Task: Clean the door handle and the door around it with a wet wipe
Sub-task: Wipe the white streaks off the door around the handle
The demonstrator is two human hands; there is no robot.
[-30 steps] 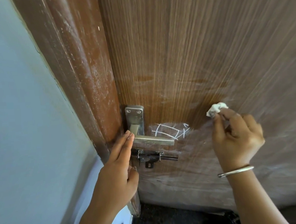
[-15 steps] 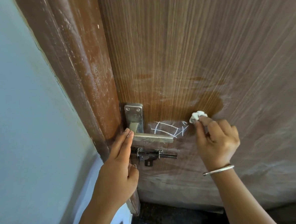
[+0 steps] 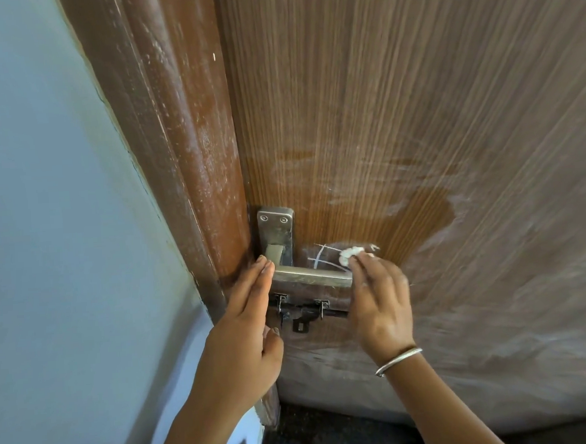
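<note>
Wiping: the right hand presses a small, balled-up white wet wipe against the door, just above the free end of the door handle, near the centre of the frame.
Right hand grip: the fingertips pinch the wad, with the fingers bent over it. The back of the hand faces the camera and covers the lever's free end. A thin metal bangle sits on the wrist.
Left hand: the left hand is flat and holds nothing, its fingers straight and close together. The fingertips touch the lever's inner end, just below the backplate.
Handle: a brushed-metal lever lying level, running rightward from an upright backplate with two screws at its top, close to the door's left edge.
White marks: scribbled white lines on the door just above the lever, with the wipe resting on their right-hand part.
Door surface: wood grain, with a darker, glossy patch to the upper right of the wipe and a pale dusty haze to the right and below.
Bolt: a dark sliding bolt directly under the lever, between the two hands.
Surround: a reddish-brown door frame with pale scuffs stands left of the door, and a pale blue wall fills the left of the frame.
</note>
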